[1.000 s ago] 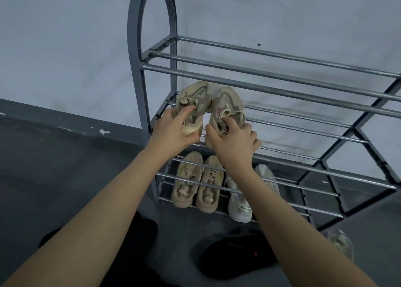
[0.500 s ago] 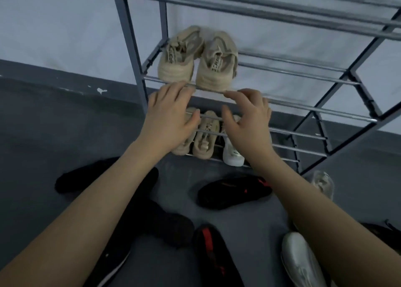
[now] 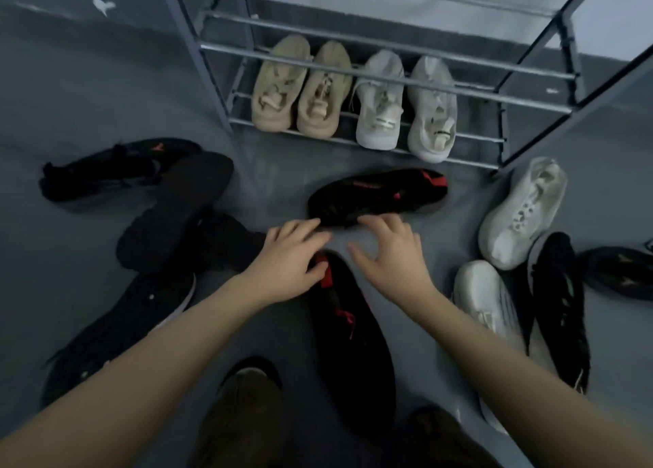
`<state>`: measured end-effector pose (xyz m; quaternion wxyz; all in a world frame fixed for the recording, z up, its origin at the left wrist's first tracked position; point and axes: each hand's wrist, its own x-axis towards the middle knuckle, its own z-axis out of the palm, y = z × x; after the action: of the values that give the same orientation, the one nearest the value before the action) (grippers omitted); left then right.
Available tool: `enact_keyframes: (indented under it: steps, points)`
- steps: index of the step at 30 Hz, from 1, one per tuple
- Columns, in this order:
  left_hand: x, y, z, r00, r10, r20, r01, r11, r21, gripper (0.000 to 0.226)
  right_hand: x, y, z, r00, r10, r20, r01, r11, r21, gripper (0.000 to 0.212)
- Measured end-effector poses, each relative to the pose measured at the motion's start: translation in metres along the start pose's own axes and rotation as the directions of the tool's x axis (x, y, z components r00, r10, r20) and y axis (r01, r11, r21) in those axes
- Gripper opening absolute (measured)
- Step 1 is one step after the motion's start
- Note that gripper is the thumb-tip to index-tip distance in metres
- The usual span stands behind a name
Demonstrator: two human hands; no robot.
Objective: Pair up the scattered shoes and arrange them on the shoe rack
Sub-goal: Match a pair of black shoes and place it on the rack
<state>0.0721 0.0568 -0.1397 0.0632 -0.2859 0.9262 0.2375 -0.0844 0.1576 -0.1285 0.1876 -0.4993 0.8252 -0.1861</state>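
Head cam, steep down, close.

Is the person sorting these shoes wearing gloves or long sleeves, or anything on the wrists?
No. The left hand and right hand are bare, with no gloves. Both forearms are uncovered as far as the picture shows, so no sleeve is in view. No watch, ring or bracelet shows on either wrist.

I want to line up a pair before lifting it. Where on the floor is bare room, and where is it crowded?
Bare floor lies left of the shoe rack, above the black shoe lying farthest left. A smaller patch sits between the rack's bottom tier and the black-and-red shoe. It is crowded around both hands (left hand, right hand), in the black pile on the left, and around the white shoe on the right.
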Motion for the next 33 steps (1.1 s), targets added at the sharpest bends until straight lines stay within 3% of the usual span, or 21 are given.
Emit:
enact_keyframes:
  steps: [3,5,9,12,20,25,27,33]
  points:
    - [-0.005,-0.012,0.034,0.964,0.043,0.261,-0.056,0.997,0.044,0.067,-0.028,0.016,0.036,0.972,0.038,0.234,-0.016,0.996,-0.093,0.069]
    - [-0.005,-0.021,0.045,0.936,0.106,0.335,-0.149,0.983,0.105,0.08,-0.04,0.022,0.051,0.955,0.044,0.294,-0.004,0.991,-0.135,0.084]
    - [0.005,-0.035,0.047,0.915,0.219,0.339,-0.306,0.924,0.229,0.101,-0.058,0.02,0.072,0.968,0.077,0.239,-0.044,0.989,-0.139,0.113]
    - [0.015,-0.035,0.044,0.904,0.289,0.314,-0.359,0.913,0.193,0.098,-0.067,0.014,0.085,0.976,0.129,0.174,-0.101,0.981,-0.163,0.125]
    - [0.02,-0.036,0.038,0.905,0.363,0.224,-0.404,0.897,0.179,0.083,-0.07,0.018,0.089,0.975,0.124,0.186,-0.095,0.983,-0.156,0.112]
    - [0.018,-0.027,0.034,0.959,0.28,0.031,-0.28,0.933,0.225,0.079,-0.036,0.043,0.054,0.974,-0.118,0.193,0.158,0.965,-0.209,0.098]
    - [0.02,-0.025,0.033,0.975,0.223,-0.007,-0.217,0.953,0.211,0.072,-0.02,0.057,0.037,0.963,-0.147,0.224,0.2,0.951,-0.237,0.088]
    - [0.03,-0.016,0.042,0.951,0.295,0.09,-0.307,0.931,0.199,0.084,-0.029,0.073,0.035,0.951,-0.024,0.308,0.124,0.943,-0.309,0.113]
